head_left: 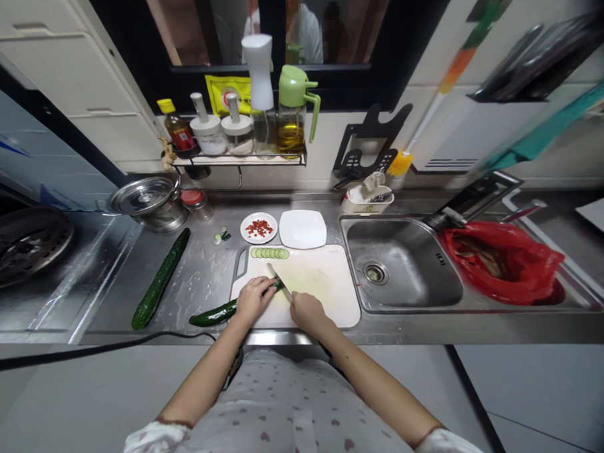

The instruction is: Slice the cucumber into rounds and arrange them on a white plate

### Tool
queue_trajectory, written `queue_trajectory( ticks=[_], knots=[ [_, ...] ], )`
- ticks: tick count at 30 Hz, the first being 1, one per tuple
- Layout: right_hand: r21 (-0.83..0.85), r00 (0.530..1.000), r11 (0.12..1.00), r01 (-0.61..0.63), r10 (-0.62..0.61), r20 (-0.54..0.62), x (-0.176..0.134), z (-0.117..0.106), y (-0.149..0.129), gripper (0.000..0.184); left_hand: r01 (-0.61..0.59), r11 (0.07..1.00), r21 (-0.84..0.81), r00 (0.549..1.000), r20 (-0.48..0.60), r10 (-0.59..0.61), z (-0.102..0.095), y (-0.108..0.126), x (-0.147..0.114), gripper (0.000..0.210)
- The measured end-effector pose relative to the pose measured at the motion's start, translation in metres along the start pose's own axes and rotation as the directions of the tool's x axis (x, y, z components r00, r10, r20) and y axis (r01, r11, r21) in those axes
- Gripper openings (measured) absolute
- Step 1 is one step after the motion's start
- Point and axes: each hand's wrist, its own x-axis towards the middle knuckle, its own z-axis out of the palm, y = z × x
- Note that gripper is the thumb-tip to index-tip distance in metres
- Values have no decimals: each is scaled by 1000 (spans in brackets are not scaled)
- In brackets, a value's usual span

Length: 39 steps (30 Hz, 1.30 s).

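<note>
My left hand (255, 299) is closed over a cucumber (213, 316), whose near end sticks out past the left edge of the white cutting board (330, 305). In my right hand (308, 313) is a kitchen knife (280, 283), its blade against the cucumber's cut end, close to my left fingertips. Along the board's top edge lies a row of overlapping cucumber slices (269, 253). Another whole cucumber (161, 279) rests on the steel counter to the left. Small cucumber end pieces (221, 237) lie behind the board.
Behind the board stand a plate of chopped red pieces (260, 228) and a white plate (303, 229). A sink (403, 262) and a red plastic bag (504, 264) are on the right. A lidded pot (151, 203) stands left; a shelf (244, 161) holds several bottles.
</note>
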Motion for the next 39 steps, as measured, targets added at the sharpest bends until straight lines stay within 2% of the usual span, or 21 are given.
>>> queue_trajectory(
  ticks=[10,21,39],
  knots=[
    [20,1000,1000,18,-18,-9,16,-5,-9,31,-1,1000,9,1000,-7,1,2,-1,0,24],
    [6,1000,1000,-12,12,17,1,7,3,28,13,1000,-11,1000,-2,-13,0,0,1,23],
    [36,1000,999,2,-2,-5,23,4,-9,32,9,1000,-13,1000,0,-9,-1,0,1,23]
  ],
)
